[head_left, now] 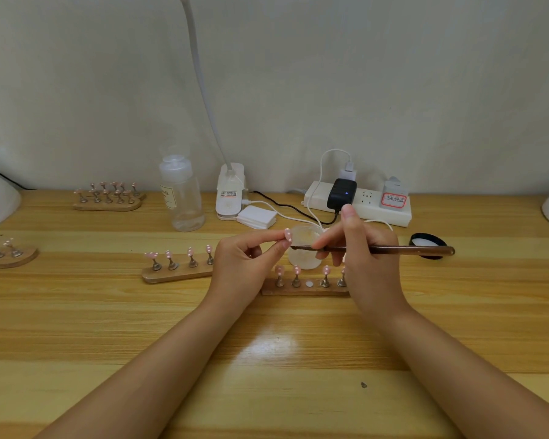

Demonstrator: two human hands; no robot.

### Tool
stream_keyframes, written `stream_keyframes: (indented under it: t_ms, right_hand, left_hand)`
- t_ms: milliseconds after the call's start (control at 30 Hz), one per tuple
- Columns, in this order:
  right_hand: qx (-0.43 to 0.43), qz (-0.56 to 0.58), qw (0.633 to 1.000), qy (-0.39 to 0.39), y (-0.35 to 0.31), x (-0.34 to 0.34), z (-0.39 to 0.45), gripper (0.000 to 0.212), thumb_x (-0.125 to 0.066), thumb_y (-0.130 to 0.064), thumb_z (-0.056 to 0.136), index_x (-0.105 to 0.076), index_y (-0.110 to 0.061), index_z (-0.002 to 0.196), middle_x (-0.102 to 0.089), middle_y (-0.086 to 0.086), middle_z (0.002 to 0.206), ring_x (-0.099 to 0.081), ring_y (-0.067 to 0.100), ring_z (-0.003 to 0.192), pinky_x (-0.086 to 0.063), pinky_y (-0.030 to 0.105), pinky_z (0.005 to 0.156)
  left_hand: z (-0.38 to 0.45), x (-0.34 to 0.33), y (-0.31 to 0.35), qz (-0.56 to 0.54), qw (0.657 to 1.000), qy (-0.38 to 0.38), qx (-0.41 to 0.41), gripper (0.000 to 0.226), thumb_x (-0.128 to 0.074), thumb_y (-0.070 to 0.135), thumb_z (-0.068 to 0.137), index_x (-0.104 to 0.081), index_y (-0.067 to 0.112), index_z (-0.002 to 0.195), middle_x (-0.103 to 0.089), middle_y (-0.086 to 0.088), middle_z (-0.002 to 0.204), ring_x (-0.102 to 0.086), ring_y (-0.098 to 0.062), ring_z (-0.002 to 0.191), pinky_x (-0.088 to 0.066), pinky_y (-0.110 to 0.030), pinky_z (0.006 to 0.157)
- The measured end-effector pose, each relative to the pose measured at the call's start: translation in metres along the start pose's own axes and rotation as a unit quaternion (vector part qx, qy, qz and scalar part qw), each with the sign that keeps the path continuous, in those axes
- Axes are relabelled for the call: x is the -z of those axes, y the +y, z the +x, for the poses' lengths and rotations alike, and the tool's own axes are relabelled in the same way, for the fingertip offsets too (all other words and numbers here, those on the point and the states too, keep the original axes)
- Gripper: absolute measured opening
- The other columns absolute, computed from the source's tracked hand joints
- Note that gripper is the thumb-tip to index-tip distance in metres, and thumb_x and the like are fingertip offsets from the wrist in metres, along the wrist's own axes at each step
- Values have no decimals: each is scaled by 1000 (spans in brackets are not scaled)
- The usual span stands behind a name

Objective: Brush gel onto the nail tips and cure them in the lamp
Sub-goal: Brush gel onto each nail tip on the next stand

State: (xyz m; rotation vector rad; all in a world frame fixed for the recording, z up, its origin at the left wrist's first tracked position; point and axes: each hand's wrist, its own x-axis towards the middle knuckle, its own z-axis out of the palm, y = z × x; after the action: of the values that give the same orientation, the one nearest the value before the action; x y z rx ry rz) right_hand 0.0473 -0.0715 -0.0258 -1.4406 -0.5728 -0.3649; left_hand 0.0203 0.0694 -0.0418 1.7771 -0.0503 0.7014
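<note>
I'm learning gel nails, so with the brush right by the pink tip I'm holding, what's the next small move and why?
Probably stroke the brush across the pink nail tip. The left hand pinches the tip up, the right hand aims the bristles just beneath it, and one stand has an empty slot awaiting it.

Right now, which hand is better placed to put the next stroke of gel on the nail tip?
Right. The right hand grips the brush, bristles almost at the nail tip, which the left hand pinches.

Glossy wooden table point(140, 327); clear plastic bottle point(181, 198); wooden-handled brush point(381, 249).
</note>
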Motion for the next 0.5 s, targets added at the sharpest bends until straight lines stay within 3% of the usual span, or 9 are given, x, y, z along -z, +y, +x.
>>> stream_keyframes:
  t_ms: [233, 500]
  right_hand:
    - [26, -21, 998, 48, 0, 3, 1, 43, -37, -28, 91, -65, -15, 61, -61, -10, 51, -55, -3, 52, -38, 6, 48]
    - [105, -112, 988, 5, 3, 3, 1, 39, -40, -28, 94, -66, -14, 68, -60, -18, 66, -58, -3, 65, -41, 8, 62]
  left_hand:
    - [1, 1, 2, 19, 1000, -2, -12, 21, -69, 9, 77, -67, 30, 78, -55, 29, 57, -36, -3, 47, -34, -7, 49]
    - [1, 0, -2, 27, 1000, -3, 5, 15, -70, 21, 77, -66, 35, 75, -46, 15, 44, -38, -1, 45, -31, -9, 45]
